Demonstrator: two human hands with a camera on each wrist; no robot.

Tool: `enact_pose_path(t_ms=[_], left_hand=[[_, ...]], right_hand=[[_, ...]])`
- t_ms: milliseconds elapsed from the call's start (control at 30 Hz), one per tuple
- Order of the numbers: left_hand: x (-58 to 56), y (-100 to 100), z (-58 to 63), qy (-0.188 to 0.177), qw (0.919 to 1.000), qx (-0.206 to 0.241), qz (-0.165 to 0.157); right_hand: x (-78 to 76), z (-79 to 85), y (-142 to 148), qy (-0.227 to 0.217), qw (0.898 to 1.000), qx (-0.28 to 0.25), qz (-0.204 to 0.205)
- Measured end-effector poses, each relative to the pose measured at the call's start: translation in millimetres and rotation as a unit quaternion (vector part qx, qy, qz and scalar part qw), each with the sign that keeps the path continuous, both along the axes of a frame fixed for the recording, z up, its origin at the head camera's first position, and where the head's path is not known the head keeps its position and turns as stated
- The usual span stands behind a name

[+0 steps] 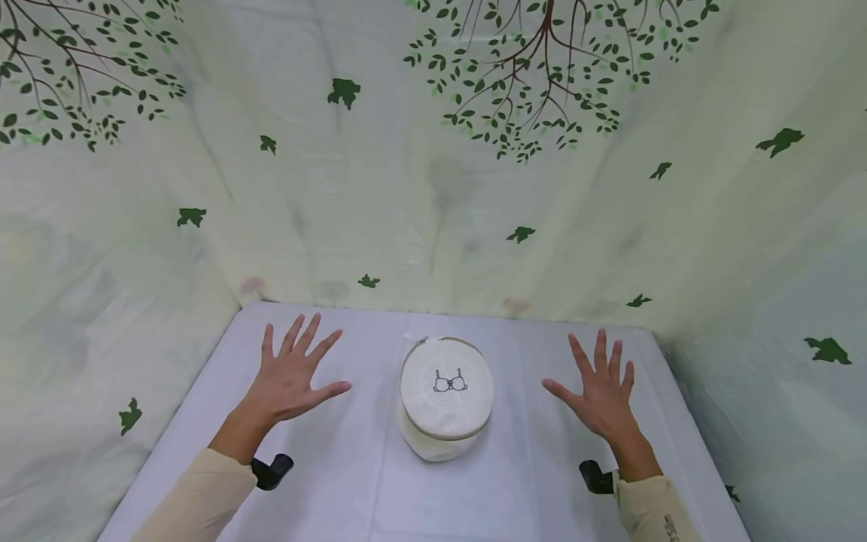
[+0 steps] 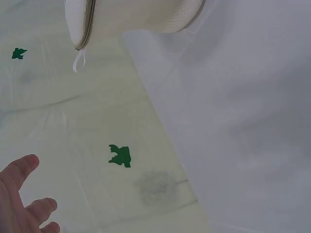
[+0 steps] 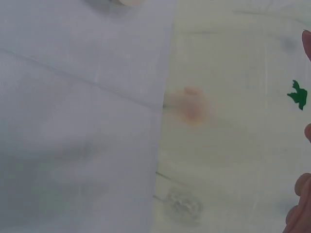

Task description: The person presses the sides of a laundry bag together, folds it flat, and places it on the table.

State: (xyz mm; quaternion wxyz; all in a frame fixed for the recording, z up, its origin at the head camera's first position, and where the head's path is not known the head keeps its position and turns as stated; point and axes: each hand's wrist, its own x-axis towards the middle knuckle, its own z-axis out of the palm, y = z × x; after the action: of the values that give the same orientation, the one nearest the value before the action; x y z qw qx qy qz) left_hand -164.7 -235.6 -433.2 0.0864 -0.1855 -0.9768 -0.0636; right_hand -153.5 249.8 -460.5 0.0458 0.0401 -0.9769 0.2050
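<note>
A round white mesh laundry bag (image 1: 445,410) stands on the table between the two hands, its lid printed with a small bra outline and edged by a zipper. In the left wrist view the bag (image 2: 141,14) shows at the top, a white loop hanging by its zipper (image 2: 86,34). To its left my left hand (image 1: 291,376) is held with fingers spread, touching nothing. On the other side my right hand (image 1: 601,395) has its fingers spread too and holds nothing. Only fingertips of the right hand (image 3: 302,194) show at the edge of the right wrist view.
A white cloth covers the table (image 1: 460,504). Pale curtains (image 1: 420,203) printed with branches and green leaves hang behind it and on both sides. A black wrist camera (image 1: 272,472) sits at the left cuff, another black camera (image 1: 596,477) at the right cuff.
</note>
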Motion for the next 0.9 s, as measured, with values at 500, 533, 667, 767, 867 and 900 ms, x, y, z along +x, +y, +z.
enact_pose_path(t_ms=[500,533,667,767,867,900], left_hand=[[0.9,14.3,-12.4,-0.049,0.9946,0.088,0.026],[0.7,16.1,-14.7,-0.051,0.9933,0.098,0.032],[0.6,23.3,-22.4,-0.064,0.9870,0.140,0.047],[0.1,29.5,-27.5,-0.077,0.9803,0.174,0.055],[-0.5,37.9,-32.9,-0.097,0.9709,0.208,0.070],[-0.5,41.2,-35.0,-0.105,0.9669,0.220,0.077]], right_hand=[[-4.0,-6.0,-16.2,-0.010,0.999,-0.030,-0.001],[-4.5,-7.1,-18.9,-0.011,0.999,-0.034,-0.001],[-7.2,-11.3,-28.9,-0.015,0.999,-0.042,-0.001],[-9.9,-16.2,-33.4,-0.016,0.998,-0.062,-0.001],[-13.0,-22.5,-37.2,-0.021,0.996,-0.092,-0.002],[-13.9,-24.7,-38.7,-0.025,0.994,-0.103,-0.003]])
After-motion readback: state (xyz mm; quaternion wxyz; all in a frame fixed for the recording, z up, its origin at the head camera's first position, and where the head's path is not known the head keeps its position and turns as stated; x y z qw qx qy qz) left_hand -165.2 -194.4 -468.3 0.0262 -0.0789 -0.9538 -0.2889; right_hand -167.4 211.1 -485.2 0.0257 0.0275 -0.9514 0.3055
